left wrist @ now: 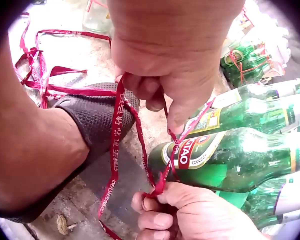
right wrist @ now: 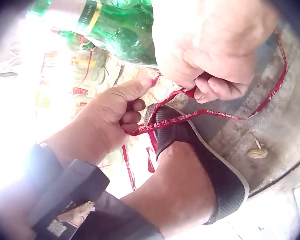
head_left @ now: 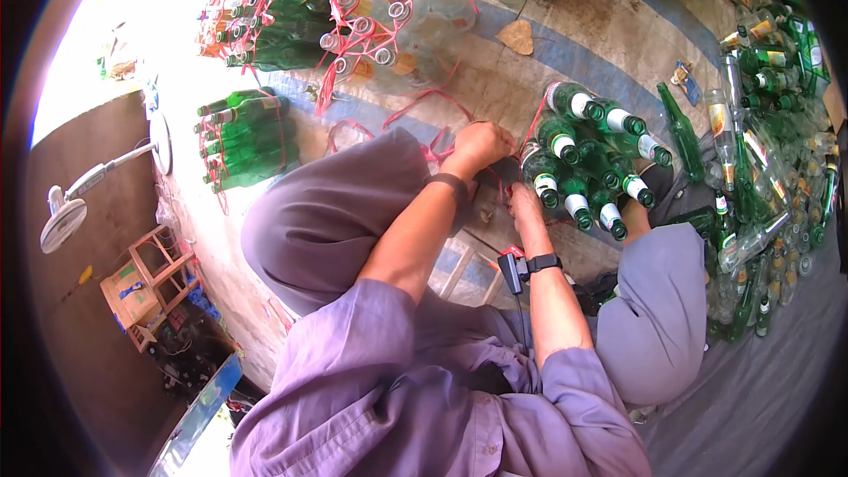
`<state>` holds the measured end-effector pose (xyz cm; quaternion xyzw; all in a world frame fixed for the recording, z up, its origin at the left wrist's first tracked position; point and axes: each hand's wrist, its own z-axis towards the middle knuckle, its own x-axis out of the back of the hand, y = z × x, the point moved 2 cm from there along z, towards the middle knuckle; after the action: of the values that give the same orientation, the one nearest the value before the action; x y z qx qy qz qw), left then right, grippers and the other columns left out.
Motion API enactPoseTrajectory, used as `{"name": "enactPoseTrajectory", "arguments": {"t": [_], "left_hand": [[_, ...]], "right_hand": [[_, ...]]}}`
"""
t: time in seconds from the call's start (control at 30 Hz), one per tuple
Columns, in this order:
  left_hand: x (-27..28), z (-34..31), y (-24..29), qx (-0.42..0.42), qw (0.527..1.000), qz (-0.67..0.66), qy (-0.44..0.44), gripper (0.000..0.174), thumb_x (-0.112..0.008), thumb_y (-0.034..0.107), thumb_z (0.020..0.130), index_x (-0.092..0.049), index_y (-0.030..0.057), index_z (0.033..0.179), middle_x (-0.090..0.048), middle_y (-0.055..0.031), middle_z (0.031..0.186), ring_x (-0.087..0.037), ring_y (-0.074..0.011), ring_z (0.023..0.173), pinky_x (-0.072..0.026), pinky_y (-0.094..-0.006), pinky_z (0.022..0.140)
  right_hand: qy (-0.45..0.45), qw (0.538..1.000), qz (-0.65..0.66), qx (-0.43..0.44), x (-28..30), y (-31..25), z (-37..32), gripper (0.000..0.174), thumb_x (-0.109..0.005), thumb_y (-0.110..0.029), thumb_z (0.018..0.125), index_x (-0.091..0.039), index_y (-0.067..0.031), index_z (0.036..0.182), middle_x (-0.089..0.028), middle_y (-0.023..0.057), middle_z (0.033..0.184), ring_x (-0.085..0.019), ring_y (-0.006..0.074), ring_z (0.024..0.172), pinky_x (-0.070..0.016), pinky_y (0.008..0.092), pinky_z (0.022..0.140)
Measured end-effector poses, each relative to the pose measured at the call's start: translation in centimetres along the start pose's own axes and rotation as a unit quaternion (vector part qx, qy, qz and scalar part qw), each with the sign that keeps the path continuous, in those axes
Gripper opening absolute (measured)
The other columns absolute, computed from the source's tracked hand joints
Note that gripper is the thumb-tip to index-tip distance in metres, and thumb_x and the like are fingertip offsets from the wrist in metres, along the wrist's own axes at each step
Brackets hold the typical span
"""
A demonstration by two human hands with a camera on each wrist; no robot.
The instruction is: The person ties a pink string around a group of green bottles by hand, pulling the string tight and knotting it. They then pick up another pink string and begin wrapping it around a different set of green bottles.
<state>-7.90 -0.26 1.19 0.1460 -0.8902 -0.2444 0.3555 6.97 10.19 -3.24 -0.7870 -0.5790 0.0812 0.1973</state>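
Note:
My left hand [head_left: 481,143] grips a printed red plastic strap [left wrist: 115,145] with curled fingers, its thumb at the bottle bundle's side. Just nearer to me, my right hand [head_left: 528,208] pinches the same strap between thumb and finger. A loop of strap hangs between the two hands, and a strand crosses the label of a green beer bottle [left wrist: 225,157]. That bottle lies on its side in the left wrist view, at the edge of a bundle of green bottles [head_left: 592,159] with white neck labels.
Tied bundles of green bottles [head_left: 247,137] and clear bottles [head_left: 402,40] stand to the left and ahead. Many loose bottles [head_left: 768,194] heap on the right. A dark shoe [right wrist: 197,150] is close beside the hands. Loose red strap [head_left: 424,97] trails across the striped ground sheet.

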Motion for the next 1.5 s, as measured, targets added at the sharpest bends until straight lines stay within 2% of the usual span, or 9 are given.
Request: {"name": "enactPoseTrajectory", "arguments": {"t": [0.27, 0.43, 0.6, 0.67, 0.77, 0.9, 1.07, 1.4, 1.5], "left_hand": [[-0.3, -0.8, 0.4, -0.045, 0.994, 0.101, 0.023, 0.016, -0.064, 0.029, 0.069, -0.073, 0.0243, 0.082, -0.068, -0.0026, 0.078, -0.065, -0.0228, 0.076, -0.0509, -0.0355, 0.068], [-1.7, -0.3, 0.8, -0.041, 0.987, 0.156, -0.011, 0.015, -0.060, 0.025, 0.069, -0.072, 0.0213, 0.077, -0.067, -0.0059, 0.076, -0.065, -0.0263, 0.076, -0.0507, -0.0380, 0.068], [-1.9, -0.2, 1.0, -0.088, 0.972, 0.215, 0.029, 0.016, -0.058, 0.025, 0.070, -0.072, 0.0190, 0.076, -0.067, -0.0097, 0.077, -0.064, -0.0294, 0.078, -0.0507, -0.0389, 0.071], [-1.5, -0.3, 1.3, -0.035, 0.979, 0.198, 0.023, 0.022, -0.054, 0.025, 0.075, -0.071, 0.0116, 0.072, -0.068, -0.0106, 0.080, -0.065, -0.0293, 0.076, -0.0513, -0.0398, 0.069], [-1.2, -0.4, 1.8, 0.034, 0.984, 0.173, -0.007, 0.023, -0.054, 0.026, 0.076, -0.071, 0.0112, 0.072, -0.068, -0.0125, 0.078, -0.066, -0.0295, 0.075, -0.0518, -0.0395, 0.066], [-2.7, 0.2, 0.4, 0.012, 0.988, 0.157, 0.000, 0.022, -0.056, 0.026, 0.075, -0.071, 0.0111, 0.073, -0.067, -0.0144, 0.077, -0.066, -0.0299, 0.073, -0.0522, -0.0394, 0.066], [-2.4, -0.2, -0.2, 0.052, 0.997, 0.048, -0.019, 0.015, -0.063, 0.026, 0.067, -0.072, 0.0199, 0.077, -0.067, -0.0086, 0.074, -0.065, -0.0269, 0.070, -0.0511, -0.0378, 0.066], [-3.1, 0.1, -1.2, 0.073, 0.993, -0.073, -0.052, 0.013, -0.062, 0.020, 0.067, -0.071, 0.0160, 0.075, -0.068, -0.0090, 0.072, -0.066, -0.0243, 0.068, -0.0523, -0.0342, 0.064], [-3.7, 0.1, -1.6, 0.121, 0.969, -0.192, -0.098, 0.013, -0.063, 0.017, 0.067, -0.071, 0.0113, 0.075, -0.067, -0.0064, 0.066, -0.065, -0.0179, 0.062, -0.0515, -0.0303, 0.062]], "right_hand": [[-0.025, 0.999, 0.042, -0.006, -0.2, 0.2, 0.1, 0.018, -0.047, -0.021, 0.081, -0.056, -0.0091, 0.070, -0.044, -0.0014, 0.053, -0.033, 0.0079, 0.042, -0.0225, 0.0235, 0.039], [-0.174, 0.957, 0.226, -0.061, -1.2, -1.3, -2.1, 0.009, -0.054, -0.015, 0.083, -0.056, -0.0083, 0.080, -0.051, -0.0016, 0.066, -0.038, 0.0054, 0.048, -0.0276, 0.0205, 0.042], [-0.195, 0.938, 0.285, -0.047, -2.1, -2.3, -3.3, 0.009, -0.056, -0.017, 0.085, -0.056, -0.0089, 0.082, -0.054, -0.0011, 0.073, -0.042, 0.0050, 0.053, -0.0301, 0.0196, 0.043], [-0.200, 0.932, 0.299, -0.041, -2.4, -2.6, -3.4, 0.010, -0.056, -0.019, 0.086, -0.056, -0.0095, 0.082, -0.054, -0.0013, 0.073, -0.042, 0.0048, 0.054, -0.0303, 0.0193, 0.044], [-0.221, 0.922, 0.313, -0.048, -2.8, -3.4, -3.8, 0.013, -0.058, -0.022, 0.086, -0.055, -0.0109, 0.081, -0.053, -0.0022, 0.072, -0.042, 0.0043, 0.053, -0.0306, 0.0191, 0.043], [-0.219, 0.926, 0.302, -0.056, -3.3, -3.7, -4.0, 0.014, -0.059, -0.024, 0.086, -0.054, -0.0124, 0.079, -0.051, -0.0034, 0.070, -0.042, 0.0039, 0.052, -0.0306, 0.0191, 0.043], [-0.224, 0.927, 0.293, -0.069, -3.6, -3.7, -3.8, 0.013, -0.060, -0.023, 0.085, -0.054, -0.0126, 0.078, -0.050, -0.0040, 0.069, -0.042, 0.0038, 0.051, -0.0307, 0.0191, 0.042], [-0.223, 0.912, 0.325, -0.111, -3.5, -3.3, -3.2, 0.013, -0.062, -0.023, 0.082, -0.055, -0.0121, 0.078, -0.055, -0.0022, 0.070, -0.043, 0.0039, 0.049, -0.0304, 0.0183, 0.041], [-0.218, 0.918, 0.301, -0.138, -2.7, -1.8, -2.3, 0.013, -0.064, -0.022, 0.082, -0.057, -0.0122, 0.080, -0.056, -0.0026, 0.070, -0.043, 0.0041, 0.049, -0.0299, 0.0181, 0.041]]}}
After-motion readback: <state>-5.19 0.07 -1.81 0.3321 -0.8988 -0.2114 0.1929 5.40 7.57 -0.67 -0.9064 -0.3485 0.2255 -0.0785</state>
